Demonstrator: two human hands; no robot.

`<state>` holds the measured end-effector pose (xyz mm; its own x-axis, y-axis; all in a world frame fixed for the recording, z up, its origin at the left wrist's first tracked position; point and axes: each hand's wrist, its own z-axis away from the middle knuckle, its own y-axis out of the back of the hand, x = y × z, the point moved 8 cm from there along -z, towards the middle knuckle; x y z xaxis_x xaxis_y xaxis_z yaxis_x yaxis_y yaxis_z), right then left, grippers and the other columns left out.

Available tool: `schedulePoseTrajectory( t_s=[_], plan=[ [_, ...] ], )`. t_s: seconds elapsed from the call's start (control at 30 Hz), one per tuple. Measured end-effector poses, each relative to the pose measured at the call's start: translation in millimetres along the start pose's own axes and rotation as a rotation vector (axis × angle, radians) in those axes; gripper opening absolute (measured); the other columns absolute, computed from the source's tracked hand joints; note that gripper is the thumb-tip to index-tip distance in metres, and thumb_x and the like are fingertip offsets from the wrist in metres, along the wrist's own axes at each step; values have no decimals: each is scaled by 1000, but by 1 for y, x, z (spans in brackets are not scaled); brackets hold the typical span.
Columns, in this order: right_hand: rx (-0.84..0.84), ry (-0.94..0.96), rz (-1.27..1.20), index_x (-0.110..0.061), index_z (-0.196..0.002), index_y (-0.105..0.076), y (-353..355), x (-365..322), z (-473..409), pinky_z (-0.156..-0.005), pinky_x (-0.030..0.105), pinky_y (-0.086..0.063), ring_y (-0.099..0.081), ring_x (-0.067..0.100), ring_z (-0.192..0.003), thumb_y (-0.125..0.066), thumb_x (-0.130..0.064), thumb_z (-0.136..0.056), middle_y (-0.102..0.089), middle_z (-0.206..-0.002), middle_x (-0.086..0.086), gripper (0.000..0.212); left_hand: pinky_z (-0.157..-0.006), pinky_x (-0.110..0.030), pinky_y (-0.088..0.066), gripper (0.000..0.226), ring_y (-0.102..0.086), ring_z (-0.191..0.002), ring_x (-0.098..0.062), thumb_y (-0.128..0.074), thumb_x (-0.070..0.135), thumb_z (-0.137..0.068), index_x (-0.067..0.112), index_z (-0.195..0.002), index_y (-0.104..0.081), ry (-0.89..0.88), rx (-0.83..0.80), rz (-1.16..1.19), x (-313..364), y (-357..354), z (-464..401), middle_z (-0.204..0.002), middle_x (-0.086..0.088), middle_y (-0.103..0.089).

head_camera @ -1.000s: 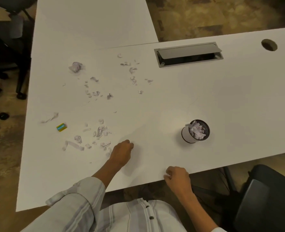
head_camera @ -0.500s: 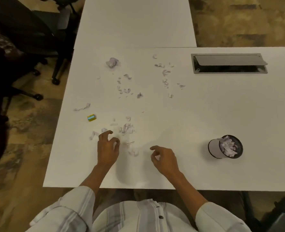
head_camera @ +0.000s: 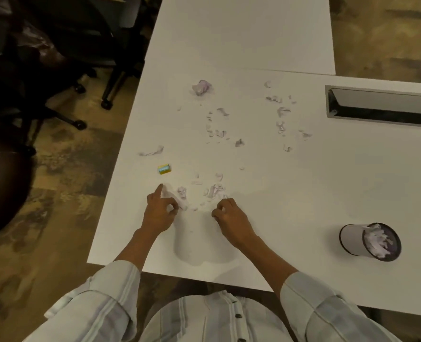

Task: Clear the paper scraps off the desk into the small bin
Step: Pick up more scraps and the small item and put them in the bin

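Both your hands are down on the white tabletop point(head_camera: 303, 174), near its front edge and toward the left side. Your left hand point(head_camera: 159, 213) has its index finger stretched forward and the thumb and other fingers curled into a loose ring; a long paper strip point(head_camera: 173, 196) lies against those fingertips, but whether it is actually pinched cannot be told. Your right hand point(head_camera: 230, 219) is curled knuckles-up with the fingertips tucked under at the near edge of a small heap of scraps point(head_camera: 215, 190); what it has hold of, if anything, is hidden.

More paper scraps point(head_camera: 279, 114) are strewn across the middle of the tabletop toward the back, with a crumpled ball point(head_camera: 200, 87) nearest the far left and a twisted strip point(head_camera: 152, 151) close to the left edge. A small yellow eraser point(head_camera: 164, 169) sits just beyond your left index finger.

The small bin point(head_camera: 352, 239) stands well to your right near the front edge, already holding torn paper. A metal cable hatch point(head_camera: 382, 106) is set into the tabletop at the back right.
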<state>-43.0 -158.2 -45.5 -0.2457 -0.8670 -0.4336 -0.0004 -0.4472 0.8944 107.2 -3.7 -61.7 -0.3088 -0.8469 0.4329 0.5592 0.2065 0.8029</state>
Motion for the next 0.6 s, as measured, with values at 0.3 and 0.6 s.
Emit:
schedulePoseTrajectory(
  t_s=[0.3,0.6],
  plan=[
    [-190,246,148,-8,-125,-57,-23,-14,24,-95,41,-51,-50,32,-128,-61,-26,-92,-56,-136,13,38,-88,-42,-56,72,-28,-139,-30,-58,0,-79,20,-145,-35,-293,-112,-139,47,-33,27,-155,-9,-29],
    [-163,311,308,-8,-101,-72,-19,-21,39,-49,25,-56,-66,21,-89,-85,-10,-63,-70,-104,7,40,-83,-33,-57,60,-41,-131,-32,-64,1,-84,12,-139,-43,-351,-92,-459,78,-49,39,-145,-20,-38]
  ],
)
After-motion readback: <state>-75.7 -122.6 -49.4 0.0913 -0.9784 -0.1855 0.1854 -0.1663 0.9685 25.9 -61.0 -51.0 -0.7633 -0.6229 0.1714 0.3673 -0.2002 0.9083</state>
